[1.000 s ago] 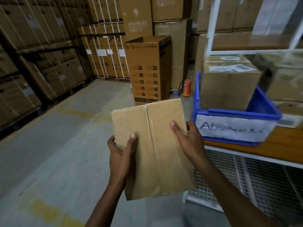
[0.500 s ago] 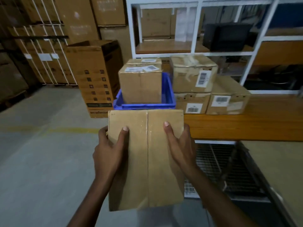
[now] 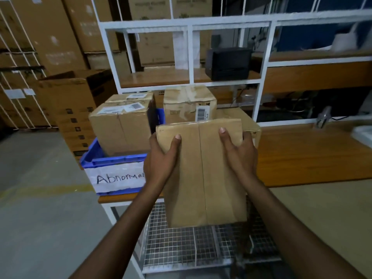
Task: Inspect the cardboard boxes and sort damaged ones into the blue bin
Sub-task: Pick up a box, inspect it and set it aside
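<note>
Holding cardboard box [image 3: 203, 174] up for inspection: left hand [image 3: 161, 160] and right hand [image 3: 239, 154] each in closed grip on its side edges. Blue bin [image 3: 112, 160] just left of grip, already carrying boxes. Step judged: checking taped face, no damage evident. Next: verdict, then bin or surface [image 3: 306, 154].

Bin [image 3: 112, 160] at table's [image 3: 314, 158] left end, box [image 3: 120, 127] in it; stacked boxes [image 3: 189, 103] right of bin; shelf [image 3: 189, 55] behind.

Wooden bench [image 3: 306, 156] bearing blue bin [image 3: 112, 159], boxes [image 3: 189, 103].
</note>
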Action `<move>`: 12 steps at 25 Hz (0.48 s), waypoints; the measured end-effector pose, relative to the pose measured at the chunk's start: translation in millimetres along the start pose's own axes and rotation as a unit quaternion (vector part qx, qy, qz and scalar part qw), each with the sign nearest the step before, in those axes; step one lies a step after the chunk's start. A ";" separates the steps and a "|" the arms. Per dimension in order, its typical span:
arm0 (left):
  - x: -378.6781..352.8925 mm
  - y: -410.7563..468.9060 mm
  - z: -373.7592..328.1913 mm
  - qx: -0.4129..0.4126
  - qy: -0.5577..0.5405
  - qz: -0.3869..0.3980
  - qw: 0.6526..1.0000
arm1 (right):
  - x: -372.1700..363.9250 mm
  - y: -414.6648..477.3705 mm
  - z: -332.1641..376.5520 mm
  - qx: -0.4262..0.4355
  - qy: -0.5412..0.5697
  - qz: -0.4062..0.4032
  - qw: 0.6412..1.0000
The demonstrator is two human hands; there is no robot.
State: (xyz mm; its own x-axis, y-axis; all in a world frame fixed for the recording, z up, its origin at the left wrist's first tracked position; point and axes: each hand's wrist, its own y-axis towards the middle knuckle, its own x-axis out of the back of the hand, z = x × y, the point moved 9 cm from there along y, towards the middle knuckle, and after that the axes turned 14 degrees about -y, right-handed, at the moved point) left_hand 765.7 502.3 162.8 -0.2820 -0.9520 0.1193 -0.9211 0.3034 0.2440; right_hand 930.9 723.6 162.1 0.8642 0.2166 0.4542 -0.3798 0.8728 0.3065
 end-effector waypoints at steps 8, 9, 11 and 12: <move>-52.7 65.8 -16.6 -0.071 0.040 0.034 0.996 | -20.2 68.6 2.0 0.045 -0.083 0.039 0.995; -58.2 71.9 -18.8 -0.081 0.057 0.039 0.994 | -22.9 73.7 -0.4 0.049 -0.085 0.039 0.994; -65.6 82.9 -17.7 -0.095 0.077 0.034 0.992 | -29.0 81.7 -5.0 0.061 -0.090 0.038 0.993; -66.7 87.6 -16.4 -0.099 0.076 0.027 0.992 | -32.7 85.6 -4.8 0.068 -0.097 0.039 0.992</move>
State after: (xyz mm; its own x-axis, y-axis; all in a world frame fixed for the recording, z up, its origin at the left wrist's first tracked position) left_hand 708.2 593.0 192.0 -0.2715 -0.9216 0.2776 -0.8312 0.3699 0.4151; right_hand 871.7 793.3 169.5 0.7555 0.1810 0.6297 -0.4956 0.7864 0.3686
